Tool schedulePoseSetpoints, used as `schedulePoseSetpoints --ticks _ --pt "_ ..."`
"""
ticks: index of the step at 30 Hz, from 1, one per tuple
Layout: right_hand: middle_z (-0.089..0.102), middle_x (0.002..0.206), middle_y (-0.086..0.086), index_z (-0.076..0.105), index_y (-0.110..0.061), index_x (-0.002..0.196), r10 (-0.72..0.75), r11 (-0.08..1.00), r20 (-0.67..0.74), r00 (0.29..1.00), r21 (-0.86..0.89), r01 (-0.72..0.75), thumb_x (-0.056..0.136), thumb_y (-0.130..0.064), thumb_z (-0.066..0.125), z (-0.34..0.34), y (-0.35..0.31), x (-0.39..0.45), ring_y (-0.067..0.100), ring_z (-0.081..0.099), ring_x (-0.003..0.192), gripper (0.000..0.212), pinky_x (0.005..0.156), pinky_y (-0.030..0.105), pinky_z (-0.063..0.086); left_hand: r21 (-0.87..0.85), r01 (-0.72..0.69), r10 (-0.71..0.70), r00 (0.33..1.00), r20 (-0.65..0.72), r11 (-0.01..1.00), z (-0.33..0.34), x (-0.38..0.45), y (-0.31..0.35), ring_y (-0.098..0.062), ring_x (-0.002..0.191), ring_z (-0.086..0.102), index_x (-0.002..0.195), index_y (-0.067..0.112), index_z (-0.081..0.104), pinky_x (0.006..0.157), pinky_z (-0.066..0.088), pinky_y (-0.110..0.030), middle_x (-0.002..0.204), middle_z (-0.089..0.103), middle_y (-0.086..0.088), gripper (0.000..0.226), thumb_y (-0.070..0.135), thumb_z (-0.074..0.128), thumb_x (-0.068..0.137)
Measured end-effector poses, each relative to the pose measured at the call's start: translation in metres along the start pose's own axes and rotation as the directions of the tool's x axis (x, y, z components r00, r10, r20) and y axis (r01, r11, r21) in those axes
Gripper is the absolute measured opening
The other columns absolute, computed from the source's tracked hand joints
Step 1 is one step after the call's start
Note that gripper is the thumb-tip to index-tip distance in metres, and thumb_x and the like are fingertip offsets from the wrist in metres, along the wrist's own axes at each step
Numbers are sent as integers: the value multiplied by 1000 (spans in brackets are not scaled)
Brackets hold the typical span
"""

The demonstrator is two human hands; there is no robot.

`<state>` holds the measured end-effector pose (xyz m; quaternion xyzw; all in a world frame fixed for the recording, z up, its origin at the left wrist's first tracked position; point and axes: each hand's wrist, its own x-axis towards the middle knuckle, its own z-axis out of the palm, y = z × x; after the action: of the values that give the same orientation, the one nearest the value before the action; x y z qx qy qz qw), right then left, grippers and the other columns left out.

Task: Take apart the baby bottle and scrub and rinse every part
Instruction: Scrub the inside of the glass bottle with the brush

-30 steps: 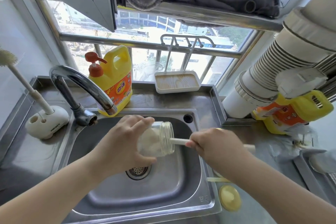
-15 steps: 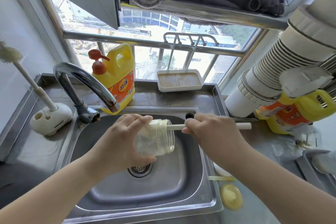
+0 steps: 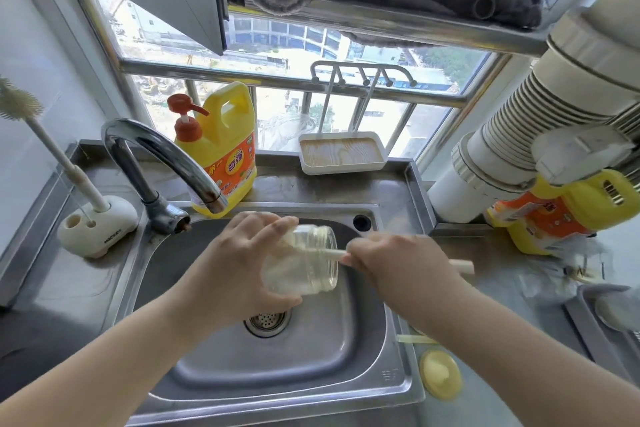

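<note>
bottle (image 3: 304,262): clear, wide-mouth, no cap or teat on; held on its side over the sink, mouth facing right; inside looks cloudy white near the base
brush (image 3: 460,265): white rod handle, runs through the mouth into the bottle; head blurred behind the plastic
left hand (image 3: 239,267): grip wrapped round the bottle body, fingers over the top, thumb under
right hand (image 3: 394,263): grip clamped on the brush handle, just beside the bottle mouth; handle end sticks out past the wrist
sink (image 3: 398,388): steel, single basin; strainer (image 3: 268,321) in the middle, below the bottle; overflow hole at back right
tap (image 3: 162,152): chrome gooseneck, spout ending just above and behind the left hand; cannot tell if running
desk: steel, wet-looking; yellow cap (image 3: 440,374) lying flat right of the sink, thin pale strip just above it
left side: second brush (image 3: 52,152) standing upright in a white holder
back: yellow soap jug (image 3: 225,152) with red pump, touching the sink rim; white tray (image 3: 341,152) with hook rack, by the window
right side: second yellow jug (image 3: 568,215) under a white ribbed duct
top: grey cloth on the window frame
</note>
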<state>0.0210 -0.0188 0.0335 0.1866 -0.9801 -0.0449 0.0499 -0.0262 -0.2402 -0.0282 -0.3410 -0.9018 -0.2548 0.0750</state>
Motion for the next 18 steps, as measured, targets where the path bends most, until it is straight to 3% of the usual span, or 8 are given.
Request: schedulePoseSetpoints --ticks 2,4,6,9,11,14,16,18 --pt "43 65 -7 59 -21 89 -19 966 295 955 251 -59 100 -37 35 -9 -1 -3 15 44 59 31 49 24 32 6 -3 3 1000 13 1000 1 -2 -1 -22 99 56 124 13 53 90 42 -30 108 62 -6 85 64 61 56" --pt "42 64 -8 59 -23 92 -21 944 430 902 305 -124 99 -42 33 -17 13 -9 11 44 63 34 59 20 41 -1 1 -1 1000 21 1000 3 -7 -2 -21 99 56 123 12 56 90 43 -29 108 62 -5 85 63 60 56" --pt "46 67 -8 57 -24 88 24 982 420 907 159 -100 98 -45 34 -26 23 -8 14 51 67 33 66 28 48 2 7 -7 1000 28 1000 5 -12 -1 -19 101 55 123 11 58 90 43 -28 108 63 -5 86 65 59 56" --pt "43 58 -8 60 -19 72 -8 996 65 998 -86 14 91 -37 56 -21 28 -6 14 44 47 27 44 24 38 -21 48 -49 999 -3 999 3 -9 -1 -23 98 59 123 13 56 90 41 -29 107 64 -6 87 66 59 54" --pt "46 52 -6 63 -19 64 -19 997 -84 996 -73 13 84 -34 58 -15 26 -9 14 46 41 25 37 21 34 -4 45 -45 999 -10 999 0 -5 -2 -24 96 60 122 14 54 90 40 -30 106 64 -6 87 65 61 52" --pt "50 60 -7 62 -23 74 6 1000 62 998 -15 -5 90 -37 58 -7 21 -15 13 52 51 22 46 26 43 12 25 -26 999 32 1000 0 -12 -7 -20 98 57 122 11 56 88 45 -30 106 63 -5 88 62 66 50" --pt "52 74 -8 58 -27 90 63 997 291 955 32 -75 98 -47 36 -16 26 -20 12 56 69 30 65 28 48 3 21 -22 998 58 1000 5 -21 -8 -14 101 51 123 13 55 88 48 -29 107 63 -3 87 64 62 54" --pt "48 73 -9 53 -29 90 74 994 328 942 49 -96 97 -50 26 -24 34 -21 13 54 73 35 66 27 43 -6 40 -40 997 59 999 8 -25 -7 -15 101 53 123 12 56 88 46 -29 108 63 -3 87 65 60 54"
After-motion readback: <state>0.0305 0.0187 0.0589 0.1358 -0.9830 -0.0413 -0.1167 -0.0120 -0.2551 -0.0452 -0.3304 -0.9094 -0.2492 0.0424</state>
